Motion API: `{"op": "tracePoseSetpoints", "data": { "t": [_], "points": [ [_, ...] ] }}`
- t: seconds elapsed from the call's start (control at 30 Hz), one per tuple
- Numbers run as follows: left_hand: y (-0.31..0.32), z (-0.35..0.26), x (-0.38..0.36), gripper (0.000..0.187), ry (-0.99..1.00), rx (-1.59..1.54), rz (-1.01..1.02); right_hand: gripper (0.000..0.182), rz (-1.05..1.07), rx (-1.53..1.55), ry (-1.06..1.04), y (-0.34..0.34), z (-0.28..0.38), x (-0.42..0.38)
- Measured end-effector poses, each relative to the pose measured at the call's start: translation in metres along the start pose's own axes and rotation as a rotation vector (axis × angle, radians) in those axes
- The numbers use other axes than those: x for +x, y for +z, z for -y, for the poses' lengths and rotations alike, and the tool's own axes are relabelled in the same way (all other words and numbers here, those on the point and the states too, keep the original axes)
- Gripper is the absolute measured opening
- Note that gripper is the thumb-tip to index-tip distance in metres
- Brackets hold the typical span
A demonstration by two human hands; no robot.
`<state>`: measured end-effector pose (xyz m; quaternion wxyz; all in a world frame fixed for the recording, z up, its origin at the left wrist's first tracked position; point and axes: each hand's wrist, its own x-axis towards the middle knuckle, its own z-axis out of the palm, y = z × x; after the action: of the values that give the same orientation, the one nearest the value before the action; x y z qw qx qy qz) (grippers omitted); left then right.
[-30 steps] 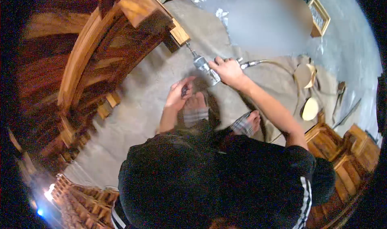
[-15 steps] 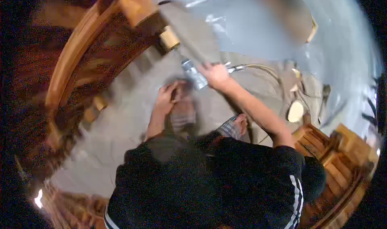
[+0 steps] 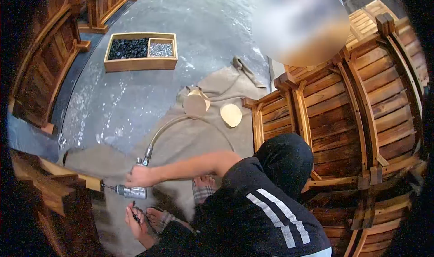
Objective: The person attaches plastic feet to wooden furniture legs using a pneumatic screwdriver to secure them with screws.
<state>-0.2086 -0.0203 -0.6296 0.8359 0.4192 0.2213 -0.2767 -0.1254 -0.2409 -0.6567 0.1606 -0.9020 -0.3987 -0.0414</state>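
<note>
My right hand [image 3: 141, 175] is closed on a silver air driver [image 3: 132, 192] with a hose at its handle. The tool's bit points left and meets the end of a light wooden piece [image 3: 94, 183] on the furniture at the lower left. Just below the driver, my left hand [image 3: 137, 221] has its fingers bent around small black pieces [image 3: 135, 217]; their exact shape is hard to make out.
A wooden box [image 3: 140, 65] of black parts and silver screws stands on the grey floor. The hose curves over brown cloth [image 3: 226, 83] near two pale round pieces [image 3: 231, 115]. Slatted wooden furniture [image 3: 330, 135] stands at the right. A blurred shape [image 3: 300, 26] is at the top.
The view has swung round, bringing the parts box and the slatted furniture on the right into sight. My right hand still holds the driver, and my left hand remains beside it.
</note>
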Motion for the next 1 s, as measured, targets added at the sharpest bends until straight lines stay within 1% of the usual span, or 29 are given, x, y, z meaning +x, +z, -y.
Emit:
{"op": "tracePoseSetpoints", "data": {
  "t": [0.03, 0.13, 0.2, 0.23, 0.53, 0.63, 0.73, 0.83, 0.93, 1.0],
  "points": [
    [0.009, -0.001, -0.004, 0.031, 0.027, 0.026, -0.060, 0.017, -0.010, -0.003, -0.008, 0.003, 0.001, -0.001],
    [-0.003, 0.001, 0.007, 0.031, 0.007, -0.005, -0.002, 0.017, -0.046, -0.009, -0.008, 0.012, -0.001, 0.001],
    [0.000, 0.002, 0.005, 0.031, -0.007, 0.017, -0.047, 0.017, -0.052, -0.019, 0.005, 0.013, 0.000, 0.000],
    [0.002, 0.001, 0.004, 0.031, -0.014, 0.031, -0.072, 0.017, -0.023, -0.024, 0.017, 0.016, 0.000, 0.000],
    [0.000, 0.003, 0.008, 0.033, -0.026, 0.065, -0.070, 0.018, 0.012, -0.026, 0.029, 0.022, 0.001, 0.001],
    [0.008, 0.000, 0.005, 0.034, -0.011, 0.069, -0.123, 0.019, 0.049, -0.008, 0.017, 0.014, 0.001, 0.001],
    [0.002, 0.000, 0.007, 0.035, -0.014, 0.075, -0.055, 0.020, 0.068, 0.009, 0.024, 0.018, 0.000, 0.001],
    [-0.002, 0.007, 0.011, 0.035, -0.038, 0.074, -0.139, 0.020, 0.038, -0.011, 0.022, 0.016, 0.001, 0.000],
    [-0.008, 0.009, 0.011, 0.033, -0.055, 0.063, -0.051, 0.019, 0.096, 0.015, 0.020, 0.011, 0.000, 0.000],
    [-0.010, 0.015, 0.015, 0.030, -0.040, 0.078, -0.120, 0.016, 0.176, 0.113, 0.031, 0.024, -0.008, 0.003]
  ]
}}
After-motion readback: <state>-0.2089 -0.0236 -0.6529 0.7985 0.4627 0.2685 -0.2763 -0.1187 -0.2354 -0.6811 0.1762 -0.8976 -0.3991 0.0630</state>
